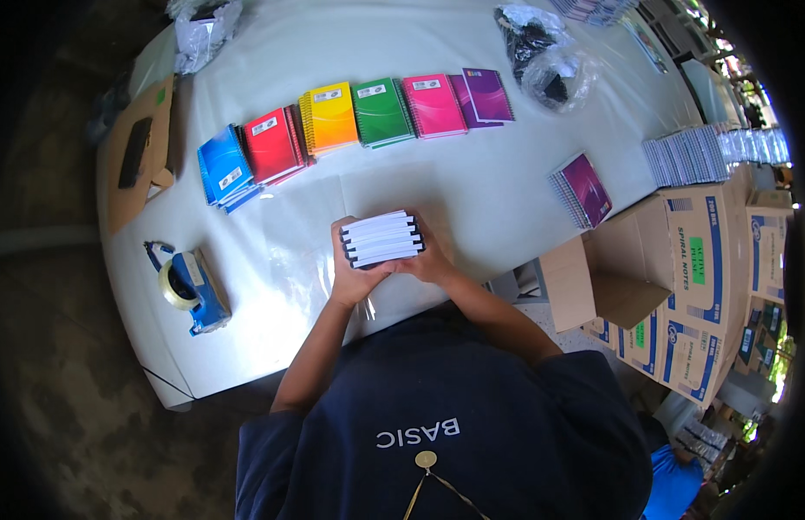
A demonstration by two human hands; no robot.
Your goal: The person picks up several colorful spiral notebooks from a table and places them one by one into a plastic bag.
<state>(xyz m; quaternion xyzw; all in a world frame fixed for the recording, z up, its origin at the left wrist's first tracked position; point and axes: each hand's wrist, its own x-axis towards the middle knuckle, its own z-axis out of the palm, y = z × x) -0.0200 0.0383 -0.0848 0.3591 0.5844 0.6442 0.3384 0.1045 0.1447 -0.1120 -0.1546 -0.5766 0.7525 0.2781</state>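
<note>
- Shirt: dark, with pale lettering across the chest; a round pendant lies on it.
- Left hand: closed around the left side of the stack.
- Right hand: closed around the right side of the same stack; the thumbs come together at its near side.
- Stack: several notebooks gripped between both hands, above the near part of the counter, white page edges facing up and dark bits showing at both sides. Whether its underside touches the counter cannot be told.
- Tape dispenser: blue, with a roll of tape, on the counter left of the hands.
- Box: brown cardboard, standing open at the right, beside piled cartons.
- Single notebook: purple, spiral-bound, lying tilted near the right edge of the counter, apart from the row.
- Row of notebooks beyond the hands, left to right: blue, red, yellow, green, pink and purple, set side by side in an arc.
- Cardboard piece: brown, at the left edge.
- Clear plastic bag: crumpled around dark contents, at far right of the row.
</note>
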